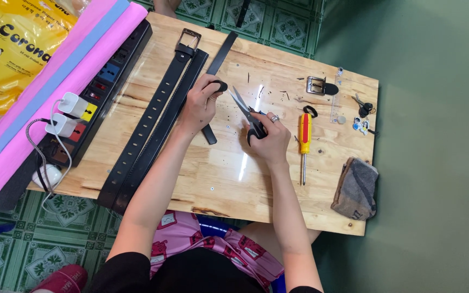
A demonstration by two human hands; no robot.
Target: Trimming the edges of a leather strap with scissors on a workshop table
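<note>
My left hand (201, 103) pinches the rounded end of a black belt strap (221, 54) that runs from the table's far edge toward me. My right hand (270, 138) grips black-handled scissors (243, 104) with the blades apart, their tips pointing at the strap end beside my left fingers. Small black leather scraps lie scattered around the scissors on the wooden table (223, 173).
Two long black belts (153, 125) with a metal buckle (188, 39) lie left of my hands. A red-yellow screwdriver (304, 142), a loose buckle (319, 86), keys (363, 107) and a grey cloth (356, 188) sit right. A power strip (96, 92), pink rolls (55, 81) and a yellow bag (14, 43) are far left.
</note>
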